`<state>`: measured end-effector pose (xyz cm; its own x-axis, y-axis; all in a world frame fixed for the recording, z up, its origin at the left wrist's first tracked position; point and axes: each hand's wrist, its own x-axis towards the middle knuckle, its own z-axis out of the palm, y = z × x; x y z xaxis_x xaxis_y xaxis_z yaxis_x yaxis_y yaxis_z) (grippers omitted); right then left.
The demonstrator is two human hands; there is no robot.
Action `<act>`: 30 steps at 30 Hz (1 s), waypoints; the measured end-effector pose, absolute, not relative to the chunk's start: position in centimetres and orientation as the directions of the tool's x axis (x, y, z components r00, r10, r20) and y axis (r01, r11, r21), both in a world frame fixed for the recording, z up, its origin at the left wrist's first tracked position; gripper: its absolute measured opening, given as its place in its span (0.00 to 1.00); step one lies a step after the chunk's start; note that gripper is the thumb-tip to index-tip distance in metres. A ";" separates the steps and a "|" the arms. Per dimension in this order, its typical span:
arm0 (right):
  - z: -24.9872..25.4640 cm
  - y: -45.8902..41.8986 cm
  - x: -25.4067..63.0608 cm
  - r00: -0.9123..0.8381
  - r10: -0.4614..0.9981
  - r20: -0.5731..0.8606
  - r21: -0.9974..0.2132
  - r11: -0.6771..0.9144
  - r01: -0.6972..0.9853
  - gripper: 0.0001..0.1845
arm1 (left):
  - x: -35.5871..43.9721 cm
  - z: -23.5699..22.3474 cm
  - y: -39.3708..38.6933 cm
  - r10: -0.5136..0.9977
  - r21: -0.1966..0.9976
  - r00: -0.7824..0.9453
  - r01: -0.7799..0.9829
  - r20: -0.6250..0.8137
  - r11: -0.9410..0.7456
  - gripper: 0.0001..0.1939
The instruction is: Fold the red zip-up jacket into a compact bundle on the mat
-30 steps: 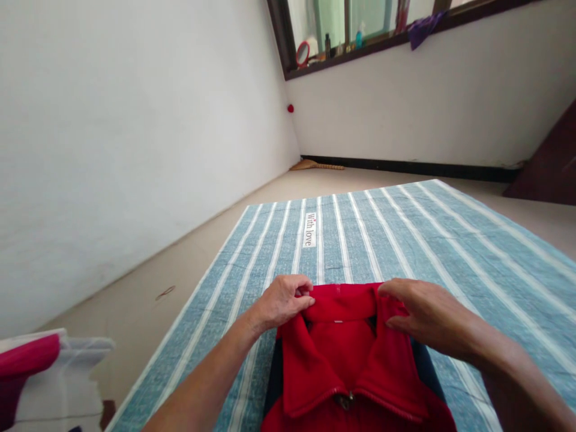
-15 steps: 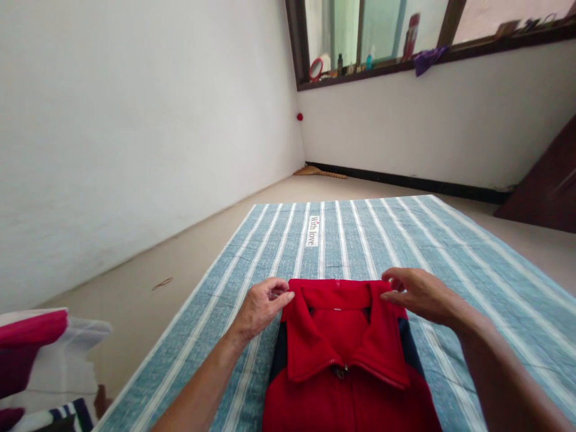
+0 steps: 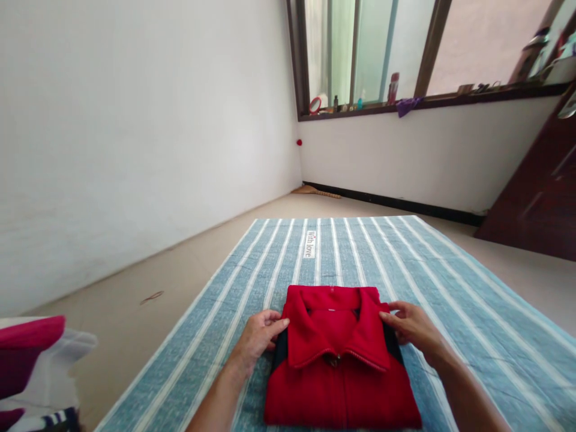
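Observation:
A folded red jacket with a zip collar and dark side panels lies on a blue and white striped mat. My left hand rests against its left edge beside the collar, fingers curled on the fabric. My right hand lies on the right shoulder, fingers bent and pressing the cloth. Both hands touch the jacket from either side.
A pile of pink and white cloth sits at the lower left on the floor. A white wall runs along the left. A window sill holds small bottles and a purple cloth. A dark wooden door stands at right.
Both hands have slid from the top of the collar down to the jacket's sides. The view has pulled back, showing more of the folded jacket and the window.

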<state>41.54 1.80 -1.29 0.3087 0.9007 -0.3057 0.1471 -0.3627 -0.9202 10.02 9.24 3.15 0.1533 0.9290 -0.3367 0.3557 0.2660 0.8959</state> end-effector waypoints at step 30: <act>1.1 0.3 39.4 0.087 0.936 -0.340 -0.900 -0.298 -0.319 0.25 | 10.4 3.3 9.9 0.821 0.883 0.374 -0.015 -0.431 0.470 0.12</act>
<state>39.41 0.30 1.09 0.0872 0.9363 -0.3403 -0.3186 -0.2975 -0.9000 10.42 9.90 3.29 0.3739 0.8213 -0.4309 -0.0151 0.4700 0.8826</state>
